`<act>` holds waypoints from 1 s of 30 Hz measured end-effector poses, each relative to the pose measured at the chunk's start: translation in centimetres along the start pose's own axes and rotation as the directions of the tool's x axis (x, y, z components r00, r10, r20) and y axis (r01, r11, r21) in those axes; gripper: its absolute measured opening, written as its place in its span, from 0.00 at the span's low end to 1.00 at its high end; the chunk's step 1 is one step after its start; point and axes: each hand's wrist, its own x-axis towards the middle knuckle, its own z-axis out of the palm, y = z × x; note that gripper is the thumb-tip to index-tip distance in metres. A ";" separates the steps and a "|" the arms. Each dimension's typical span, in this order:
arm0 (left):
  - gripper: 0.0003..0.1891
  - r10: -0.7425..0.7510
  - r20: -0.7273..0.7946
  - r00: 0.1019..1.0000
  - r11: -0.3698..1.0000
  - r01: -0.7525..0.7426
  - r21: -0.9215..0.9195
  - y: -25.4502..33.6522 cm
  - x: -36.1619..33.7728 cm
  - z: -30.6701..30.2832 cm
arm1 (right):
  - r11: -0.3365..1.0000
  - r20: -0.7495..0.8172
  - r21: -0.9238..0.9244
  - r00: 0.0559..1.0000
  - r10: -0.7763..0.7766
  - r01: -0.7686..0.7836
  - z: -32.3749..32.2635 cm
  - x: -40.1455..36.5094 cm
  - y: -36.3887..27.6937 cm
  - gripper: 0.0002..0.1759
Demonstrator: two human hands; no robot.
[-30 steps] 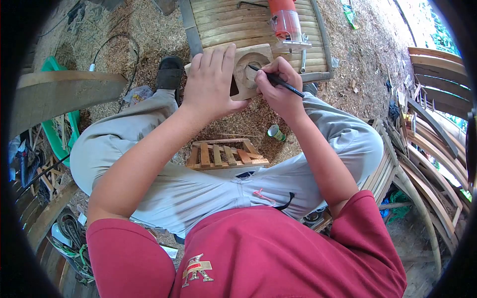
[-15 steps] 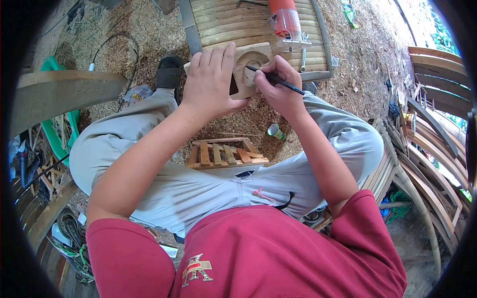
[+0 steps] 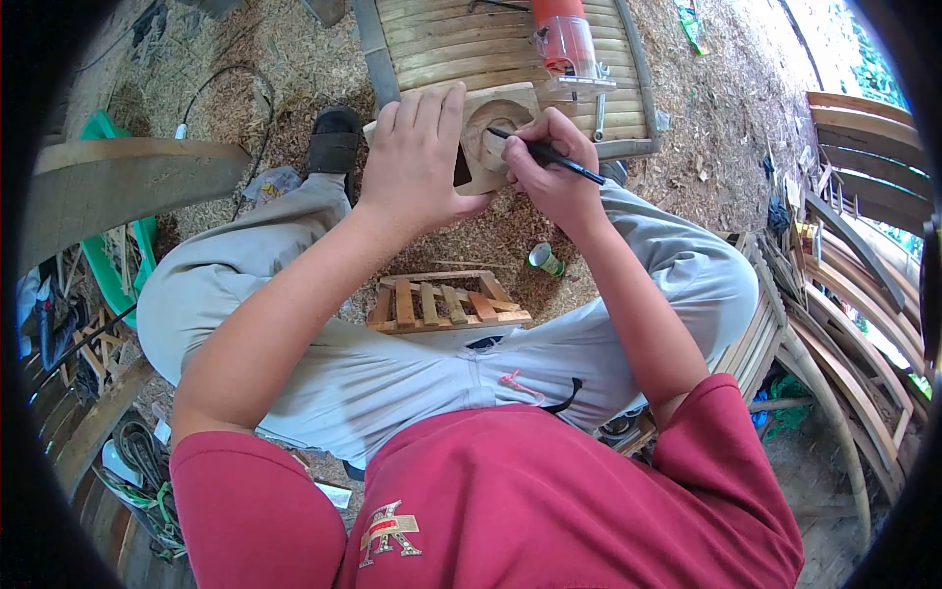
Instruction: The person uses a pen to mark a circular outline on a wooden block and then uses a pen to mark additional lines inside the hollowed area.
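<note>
A wooden block (image 3: 520, 95) with a round recess lies at the near edge of a slatted bamboo table (image 3: 432, 44). My left hand (image 3: 414, 157) rests flat across the block's left part, fingers stretched out and thumb along its near edge. A dark slot shows beside that hand. In my right hand (image 3: 557, 162) is a black pen (image 3: 564, 162), pinched between thumb and fingers. Its tip points left into the round recess, where a curved dark line shows.
An orange power tool (image 3: 564, 39) with a clear base stands on the table, a wrench (image 3: 600, 116) beside it. A small slatted wooden piece (image 3: 446, 304) and a green can (image 3: 546, 259) are between my legs. Wood shavings cover the ground; curved wooden slats (image 3: 854, 334) lie at right.
The right hand and pen have shifted very slightly to the right over the recess. The left hand stays in place on the block.
</note>
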 end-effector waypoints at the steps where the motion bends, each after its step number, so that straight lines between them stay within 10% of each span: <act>1: 0.65 -0.002 0.003 1.000 1.000 0.002 -0.006 0.0 0.0 0.0 | 1.000 -0.005 0.025 1.000 0.013 -0.013 0.1 0.0 -0.6 0.09; 30: 0.63 0.020 -0.025 0.999 1.000 -0.020 0.001 -0.3 0.0 0.3 | 0.993 -0.018 0.100 0.998 0.061 -0.059 0.1 0.2 -1.0 0.11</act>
